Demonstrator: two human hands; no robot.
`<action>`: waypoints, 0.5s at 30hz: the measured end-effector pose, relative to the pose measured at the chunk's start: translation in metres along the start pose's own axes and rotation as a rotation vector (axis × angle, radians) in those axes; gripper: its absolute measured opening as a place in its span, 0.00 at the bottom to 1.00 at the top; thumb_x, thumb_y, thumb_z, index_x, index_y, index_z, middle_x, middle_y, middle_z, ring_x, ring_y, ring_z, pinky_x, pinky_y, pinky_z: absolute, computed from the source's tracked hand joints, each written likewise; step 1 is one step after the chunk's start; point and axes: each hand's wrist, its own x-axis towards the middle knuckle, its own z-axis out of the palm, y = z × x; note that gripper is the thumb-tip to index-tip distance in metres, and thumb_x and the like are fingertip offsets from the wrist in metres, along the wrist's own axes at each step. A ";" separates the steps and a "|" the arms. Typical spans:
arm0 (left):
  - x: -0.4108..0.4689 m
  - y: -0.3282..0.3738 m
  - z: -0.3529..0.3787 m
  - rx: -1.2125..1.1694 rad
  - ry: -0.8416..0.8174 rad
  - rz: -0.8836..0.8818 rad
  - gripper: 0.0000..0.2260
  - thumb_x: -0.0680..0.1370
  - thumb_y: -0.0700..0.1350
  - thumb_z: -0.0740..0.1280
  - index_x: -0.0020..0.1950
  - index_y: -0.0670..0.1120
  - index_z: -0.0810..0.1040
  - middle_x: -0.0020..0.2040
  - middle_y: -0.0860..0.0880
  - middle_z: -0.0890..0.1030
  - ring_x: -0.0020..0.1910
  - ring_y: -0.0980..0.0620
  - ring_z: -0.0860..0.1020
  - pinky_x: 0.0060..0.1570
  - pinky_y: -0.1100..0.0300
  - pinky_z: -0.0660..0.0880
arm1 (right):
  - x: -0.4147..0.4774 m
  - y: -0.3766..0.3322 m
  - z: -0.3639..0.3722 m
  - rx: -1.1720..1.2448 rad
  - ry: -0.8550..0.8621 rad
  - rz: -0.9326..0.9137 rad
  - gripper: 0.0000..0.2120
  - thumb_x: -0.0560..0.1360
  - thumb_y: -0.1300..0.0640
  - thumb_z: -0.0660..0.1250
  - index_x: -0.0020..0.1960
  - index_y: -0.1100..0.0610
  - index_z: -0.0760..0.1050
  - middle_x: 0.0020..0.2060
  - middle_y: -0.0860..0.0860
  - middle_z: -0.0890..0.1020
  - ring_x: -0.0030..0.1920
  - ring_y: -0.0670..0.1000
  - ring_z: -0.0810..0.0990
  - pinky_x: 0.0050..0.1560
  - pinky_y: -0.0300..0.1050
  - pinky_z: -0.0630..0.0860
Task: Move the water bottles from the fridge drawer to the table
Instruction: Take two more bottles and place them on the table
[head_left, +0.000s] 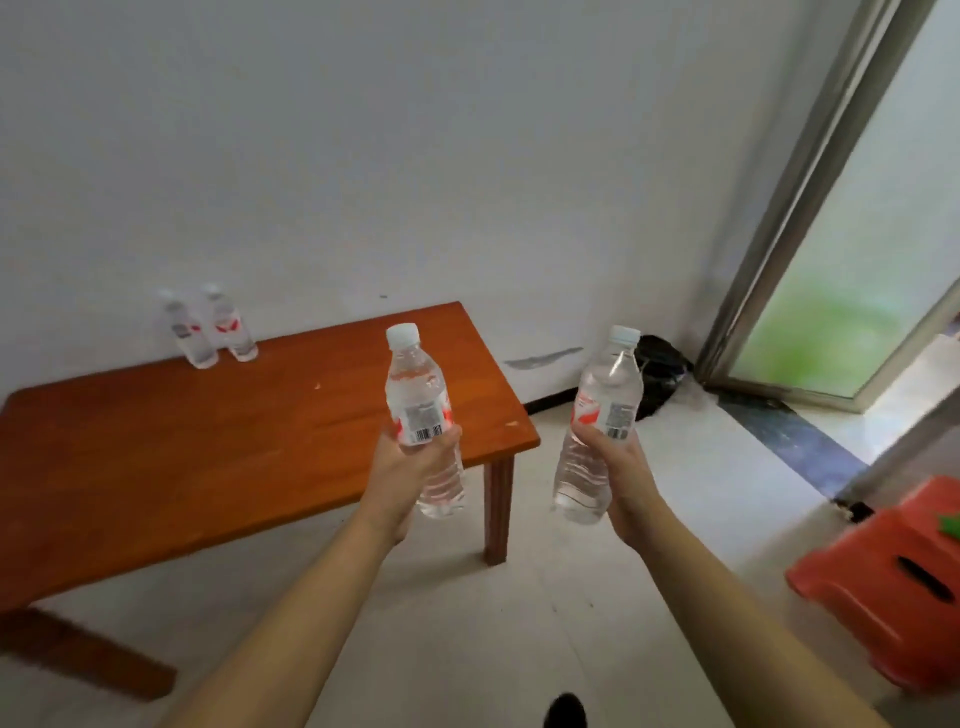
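Left hand (402, 470): fingers wrapped round the waist of the left bottle (418, 395), at the label's lower edge; cap above the fingers, base below them.
Right hand (621, 467): fingers and thumb curled round the right bottle (605, 410) at the same level; bottle tilted slightly, cap away from the wrist.
Handling (judged): both bottles appear full, hence moderately heavy. The thin, clear, ribbed plastic would give under a hard squeeze and its smooth wall may slip. The labelled waist offers the surest hold.
Table (208, 441): varnished orange-brown wood, flat and hard, ahead and left of the left fingers, with the left bottle seen over its near right corner.
Standing bottles (213, 327): two, upright, just beside each other at the table's far edge, well apart from both hands.
Stool (883, 571): red moulded plastic, right of the right fingers.
Fridge drawer: not in view.
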 end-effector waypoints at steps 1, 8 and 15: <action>0.009 -0.001 -0.016 0.009 0.052 0.004 0.23 0.71 0.47 0.77 0.63 0.54 0.73 0.54 0.52 0.83 0.51 0.52 0.82 0.43 0.60 0.76 | 0.012 0.004 0.019 -0.025 -0.021 -0.001 0.15 0.74 0.55 0.74 0.59 0.54 0.76 0.45 0.53 0.85 0.47 0.55 0.85 0.49 0.51 0.81; 0.096 0.003 -0.108 0.077 0.313 0.039 0.27 0.68 0.44 0.79 0.64 0.52 0.73 0.55 0.54 0.82 0.50 0.57 0.81 0.42 0.63 0.74 | 0.131 0.051 0.136 -0.228 -0.116 0.038 0.32 0.66 0.48 0.80 0.64 0.52 0.70 0.54 0.52 0.82 0.53 0.54 0.83 0.51 0.51 0.80; 0.230 0.050 -0.184 0.228 0.469 0.074 0.28 0.65 0.44 0.81 0.63 0.51 0.75 0.54 0.54 0.83 0.51 0.56 0.82 0.46 0.60 0.77 | 0.272 0.058 0.251 -0.355 -0.213 -0.046 0.40 0.65 0.47 0.81 0.69 0.51 0.63 0.57 0.45 0.77 0.53 0.44 0.78 0.44 0.34 0.72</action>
